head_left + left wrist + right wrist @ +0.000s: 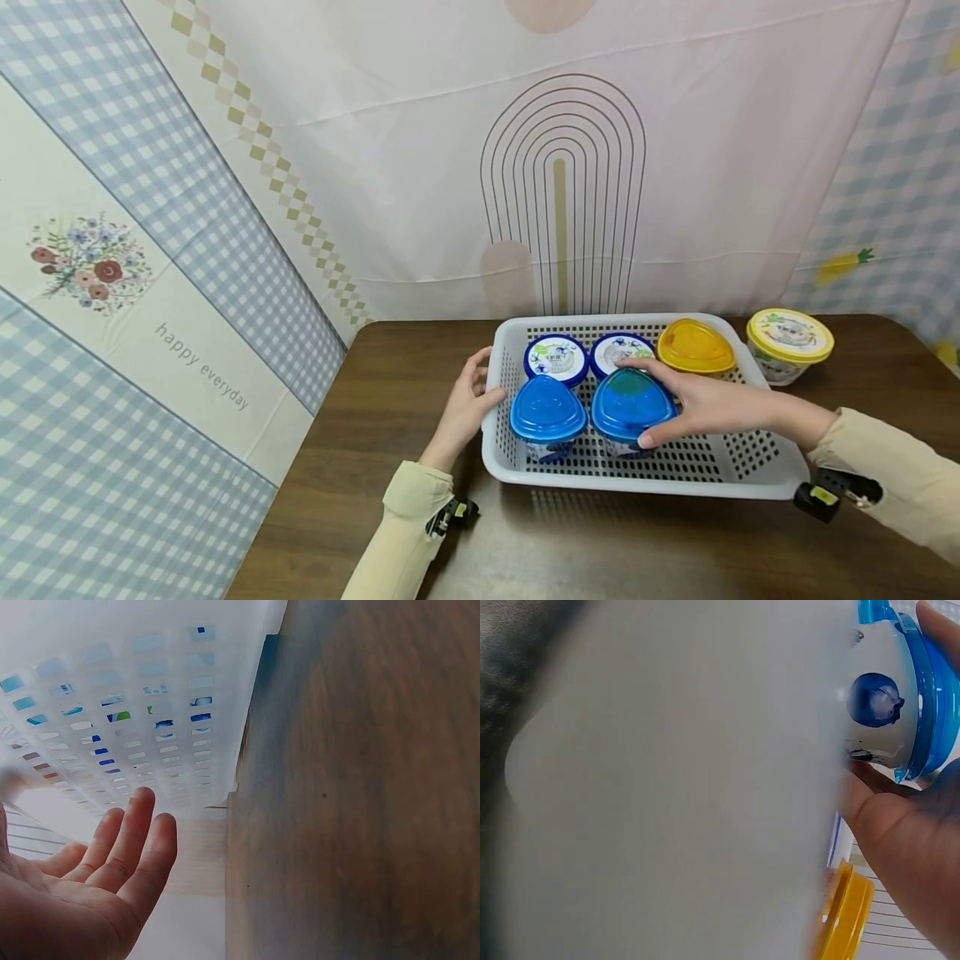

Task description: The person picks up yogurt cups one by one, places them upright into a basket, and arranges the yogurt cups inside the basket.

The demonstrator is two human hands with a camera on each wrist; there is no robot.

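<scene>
My right hand point(701, 406) holds a white tub with a clear blue three-cornered lid point(628, 406), thumb on the near side and fingers across the far side. A blueberry print point(877, 700) shows on its wall in the right wrist view. The tub is at the front middle of a white plastic basket point(637, 486). Left of it stands a matching blue-lidded tub point(547, 408). At the basket's left end, my left hand point(468, 408) touches the rim with its thumb; in the left wrist view its fingers point(139, 825) reach loosely beside the perforated wall.
Behind in the basket stand two round tubs with dark blue rims, one left point(557, 358) and one partly covered point(618, 346), plus a yellow-lidded tub point(695, 345). A round yellow-rimmed tub point(790, 337) stands outside on the wooden table point(390, 375). A printed cloth point(420, 167) hangs behind.
</scene>
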